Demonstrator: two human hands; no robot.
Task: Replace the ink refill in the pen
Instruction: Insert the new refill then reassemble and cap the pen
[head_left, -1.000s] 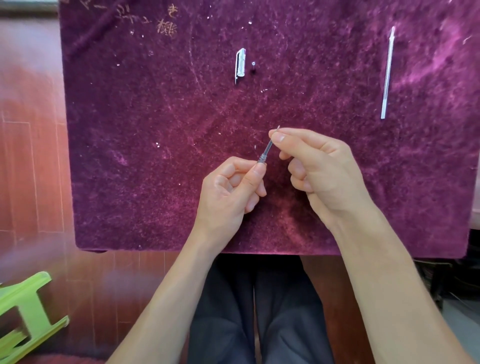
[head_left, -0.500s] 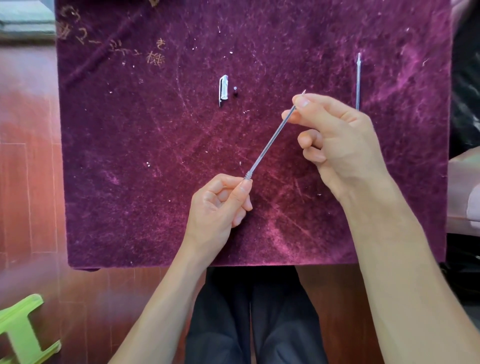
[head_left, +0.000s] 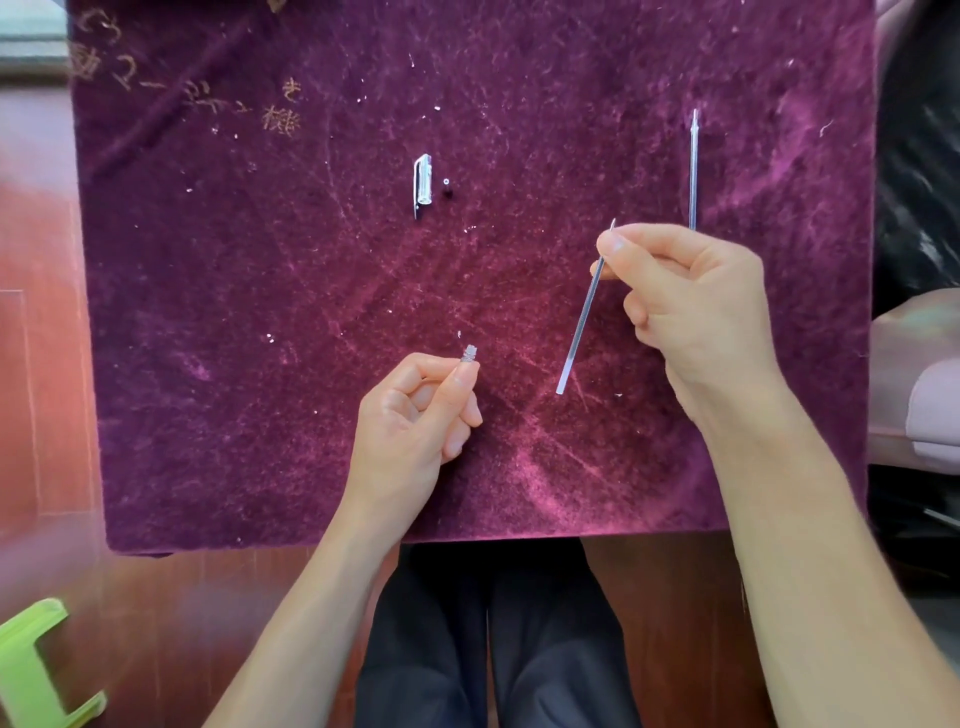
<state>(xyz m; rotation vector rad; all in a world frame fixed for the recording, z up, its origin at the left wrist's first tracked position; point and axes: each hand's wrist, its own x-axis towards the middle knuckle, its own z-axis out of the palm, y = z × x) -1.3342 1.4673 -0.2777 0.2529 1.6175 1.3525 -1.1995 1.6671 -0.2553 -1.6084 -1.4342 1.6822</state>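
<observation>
My right hand (head_left: 691, 306) pinches a thin clear ink refill (head_left: 582, 325) near its tip; the refill slants down to the left, free in the air. My left hand (head_left: 410, 421) is closed around the pen barrel (head_left: 469, 354), of which only the threaded open end shows above the thumb. The refill's lower end is apart from the barrel, to its right. A second refill (head_left: 693, 166) lies straight on the cloth at the far right, its lower end behind my right hand. A clear pen cap (head_left: 422, 184) with a clip lies at the centre top, a tiny dark piece (head_left: 447, 188) beside it.
All of it is over a purple velvet cloth (head_left: 260, 312) on a small table with reddish floor around. A green plastic stool (head_left: 31, 670) is at the bottom left. My dark-trousered legs are under the front edge. A pinkish object (head_left: 919, 395) is at the right edge.
My right hand has drawn the refill fully out of the barrel and moved it right. My left hand kept the barrel in place.
</observation>
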